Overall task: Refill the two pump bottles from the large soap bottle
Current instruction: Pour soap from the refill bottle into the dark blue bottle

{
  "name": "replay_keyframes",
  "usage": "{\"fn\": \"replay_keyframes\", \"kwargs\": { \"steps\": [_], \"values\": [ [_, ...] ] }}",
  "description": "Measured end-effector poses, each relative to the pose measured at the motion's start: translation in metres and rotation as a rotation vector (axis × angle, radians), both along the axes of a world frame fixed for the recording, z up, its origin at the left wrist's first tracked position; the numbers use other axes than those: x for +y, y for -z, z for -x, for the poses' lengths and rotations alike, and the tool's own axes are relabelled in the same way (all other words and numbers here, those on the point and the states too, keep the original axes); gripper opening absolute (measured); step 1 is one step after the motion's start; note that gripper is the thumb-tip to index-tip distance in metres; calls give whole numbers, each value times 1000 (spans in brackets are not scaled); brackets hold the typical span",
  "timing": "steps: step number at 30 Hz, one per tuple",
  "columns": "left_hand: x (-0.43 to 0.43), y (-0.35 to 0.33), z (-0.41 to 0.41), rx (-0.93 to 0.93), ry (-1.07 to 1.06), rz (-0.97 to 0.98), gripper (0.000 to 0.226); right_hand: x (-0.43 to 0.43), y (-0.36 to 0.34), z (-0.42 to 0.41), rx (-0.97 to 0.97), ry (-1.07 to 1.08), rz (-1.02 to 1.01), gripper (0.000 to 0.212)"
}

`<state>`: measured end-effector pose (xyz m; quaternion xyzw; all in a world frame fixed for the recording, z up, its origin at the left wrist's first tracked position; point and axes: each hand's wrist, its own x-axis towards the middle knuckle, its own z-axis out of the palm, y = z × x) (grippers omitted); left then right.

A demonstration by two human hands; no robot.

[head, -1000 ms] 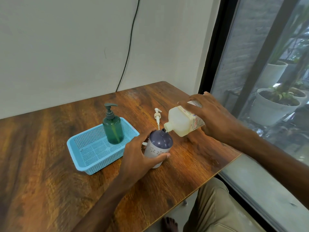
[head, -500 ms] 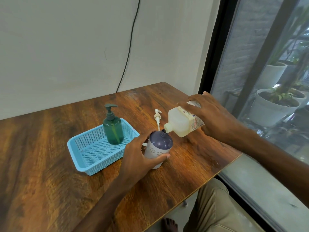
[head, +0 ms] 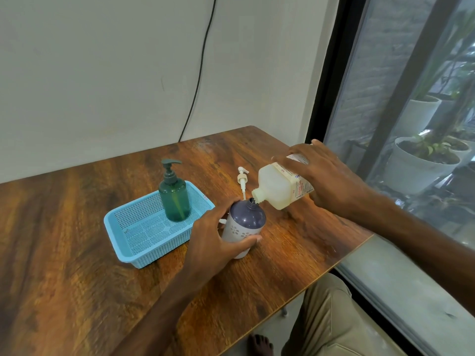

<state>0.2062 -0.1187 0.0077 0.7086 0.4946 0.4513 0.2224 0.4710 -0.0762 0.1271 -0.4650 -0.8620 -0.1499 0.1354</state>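
Observation:
My left hand (head: 214, 241) grips the white pump bottle with a purple top (head: 245, 222), which stands on the table with its neck uncovered. My right hand (head: 326, 177) holds the large pale soap bottle (head: 279, 187) tipped on its side, its mouth right at the purple bottle's neck. The white pump head (head: 242, 179) stands just behind the purple bottle. A green pump bottle (head: 174, 196), pump fitted, stands upright in the blue basket (head: 123, 228).
The wooden table (head: 77, 278) ends at its front edge and at the right, beside a big window with potted plants (head: 421, 160) outside. A black cable (head: 199, 73) runs down the wall. My knee and a bare foot show below the table edge.
Almost nothing: both hands and bottles keep the same pose, with the large bottle tipped at the purple bottle's neck. The view has shifted very slightly.

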Motion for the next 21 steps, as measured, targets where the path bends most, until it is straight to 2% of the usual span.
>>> {"fn": "replay_keyframes", "kwargs": {
  "steps": [21],
  "values": [
    [-1, -2, -1, 1, 12, 1, 94, 7, -2, 0, -86, 40, 21, 100]
  ]
}}
